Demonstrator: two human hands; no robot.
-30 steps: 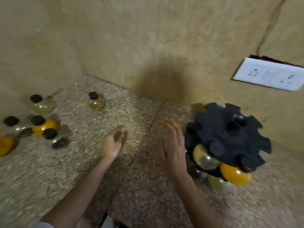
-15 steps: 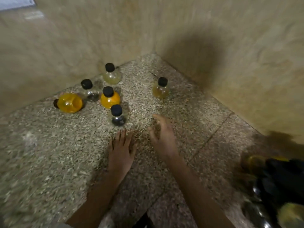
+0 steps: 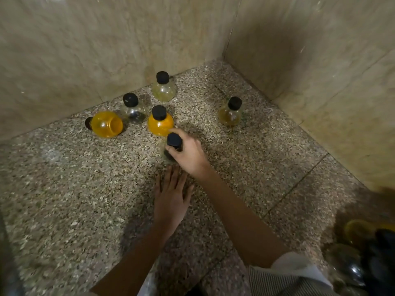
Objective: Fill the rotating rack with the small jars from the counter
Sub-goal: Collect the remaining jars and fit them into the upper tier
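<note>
Fingers of the right hand (image 3: 188,155) are wrapped around a small clear jar (image 3: 171,150) with a black cap, which stands on the counter (image 3: 64,189). Most of that jar is hidden by the hand, so I cannot tell what is in it. The left hand (image 3: 171,199) lies flat and open on the counter just below it, holding nothing.

The counter is speckled stone in brown and grey. It runs into a corner made by two tan walls (image 3: 106,50). A thin dark line crosses the stone on the right.

Five more jars sit near the corner. An orange jar (image 3: 160,122) stands just above the held jar. Another orange jar lies on its side (image 3: 105,124) to the left, with its cap pointing left. A clear jar (image 3: 133,110) with something dark at the bottom stands between them, a bit farther back. A pale yellow jar (image 3: 163,88) stands close to the wall. A brownish yellow jar (image 3: 230,113) stands alone on the right, well apart from the others.

At the bottom right edge is the black rack (image 3: 376,253). It is blurry, but a few round jars show in it, one of them yellow.
</note>
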